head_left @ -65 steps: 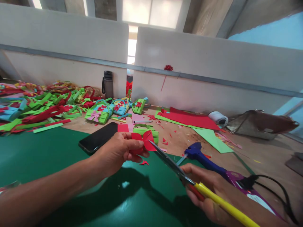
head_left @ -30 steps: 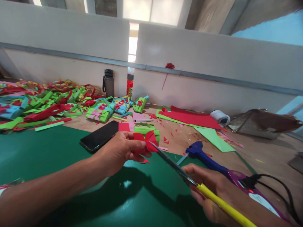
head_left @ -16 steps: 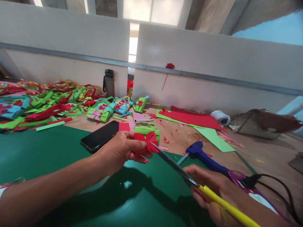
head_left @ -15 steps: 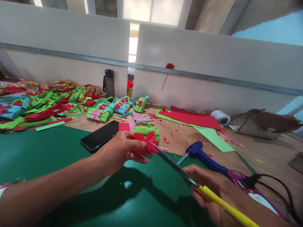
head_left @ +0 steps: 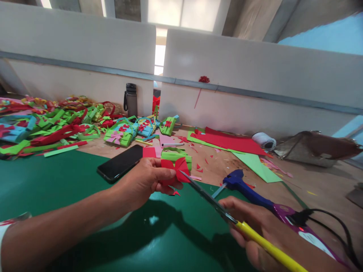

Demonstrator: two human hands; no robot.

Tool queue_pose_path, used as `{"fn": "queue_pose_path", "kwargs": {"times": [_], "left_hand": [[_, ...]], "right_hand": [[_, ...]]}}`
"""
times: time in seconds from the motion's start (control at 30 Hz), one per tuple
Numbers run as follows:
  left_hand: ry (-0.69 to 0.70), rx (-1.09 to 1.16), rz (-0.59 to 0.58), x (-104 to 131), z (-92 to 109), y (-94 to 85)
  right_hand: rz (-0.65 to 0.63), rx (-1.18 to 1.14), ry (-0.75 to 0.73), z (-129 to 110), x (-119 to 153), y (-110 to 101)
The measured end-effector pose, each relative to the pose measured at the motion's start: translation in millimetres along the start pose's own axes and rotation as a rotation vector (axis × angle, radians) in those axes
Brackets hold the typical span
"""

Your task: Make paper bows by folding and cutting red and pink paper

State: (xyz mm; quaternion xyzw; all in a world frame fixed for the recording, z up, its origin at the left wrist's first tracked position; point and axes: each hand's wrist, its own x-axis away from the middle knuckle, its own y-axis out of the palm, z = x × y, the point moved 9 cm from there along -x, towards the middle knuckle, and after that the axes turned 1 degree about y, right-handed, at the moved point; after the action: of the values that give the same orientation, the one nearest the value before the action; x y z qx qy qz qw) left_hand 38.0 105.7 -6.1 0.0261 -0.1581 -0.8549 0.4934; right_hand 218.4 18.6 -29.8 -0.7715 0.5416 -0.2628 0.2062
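Note:
Between the thumb and fingers of my left hand [head_left: 147, 177] is a piece of red paper [head_left: 181, 166] cut into petal shapes. My right hand [head_left: 252, 223] grips scissors [head_left: 208, 196] with yellow handles, and the blade tips touch the red paper near its lower right part. Just behind the paper sits a small green paper bag [head_left: 176, 154] with a handle. Left of my left hand lies a black phone [head_left: 120, 163]. Small red scraps [head_left: 175, 193] show beneath the held paper.
A blue and purple glue gun [head_left: 249, 192] with a black cord lies beside my right hand. Red sheets [head_left: 227, 140], a light green sheet [head_left: 259, 166] and a marker [head_left: 172, 144] are further back. Paper bags and strips [head_left: 56, 124] pile up at left, near a bottle [head_left: 131, 100].
Hardly anything differs. The scissors' tips stay at the red paper, and both hands keep nearly the same place.

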Motion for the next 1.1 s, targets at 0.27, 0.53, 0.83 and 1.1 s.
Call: {"fn": "queue_pose_path", "kwargs": {"times": [0.27, 0.53, 0.83, 1.1], "left_hand": [[0.016, -0.001, -0.028, -1.9, -1.2, 0.0], [-0.011, -0.006, 0.003, -0.7, -4.0, -2.0], [-0.014, 0.014, 0.003, -1.5, -4.0, -1.7], [-0.019, 0.013, -0.003, -2.1, -5.0, -1.9]], "right_hand": [[0.006, 0.039, -0.086, 3.5, -2.4, -1.4], [0.086, 0.068, -0.117, 11.8, -5.9, -3.2], [-0.033, -0.024, 0.001, -12.8, -2.1, -1.3], [-0.073, -0.02, 0.059, -12.0, -1.9, 0.4]]}}
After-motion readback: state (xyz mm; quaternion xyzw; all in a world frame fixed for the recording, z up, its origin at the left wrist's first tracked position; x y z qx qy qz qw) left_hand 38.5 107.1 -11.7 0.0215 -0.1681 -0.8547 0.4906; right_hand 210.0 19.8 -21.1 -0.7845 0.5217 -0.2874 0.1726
